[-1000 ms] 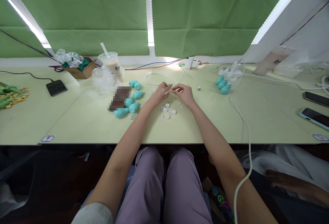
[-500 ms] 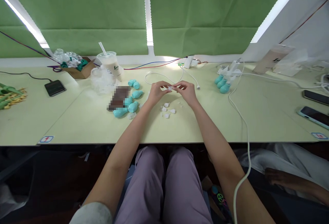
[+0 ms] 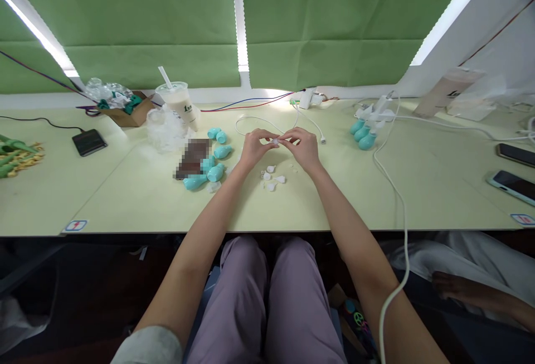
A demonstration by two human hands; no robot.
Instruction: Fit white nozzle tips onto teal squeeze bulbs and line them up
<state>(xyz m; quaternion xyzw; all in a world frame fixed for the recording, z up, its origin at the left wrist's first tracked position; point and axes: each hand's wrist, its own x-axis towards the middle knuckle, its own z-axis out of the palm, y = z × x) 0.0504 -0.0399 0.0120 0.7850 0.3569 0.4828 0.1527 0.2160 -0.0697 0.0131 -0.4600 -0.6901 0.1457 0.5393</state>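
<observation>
Grip, left hand [image 3: 254, 149] and right hand [image 3: 302, 147]: fingertips of both pinched on one small whitish piece [image 3: 276, 141], held between the hands above the counter [image 3: 292, 210], work on it apparently unfinished. Nearest on the counter: several loose white teardrop-shaped parts [image 3: 280, 179], out of hand and presumably left to be handled. Farther off: six turquoise bulbs [image 3: 215, 173] scattered at left, seemingly pending, then three grouped turquoise bulbs [image 3: 367, 141] at right near a white plug [image 3: 382, 105], perhaps set aside as done, though their completeness cannot be told.
</observation>
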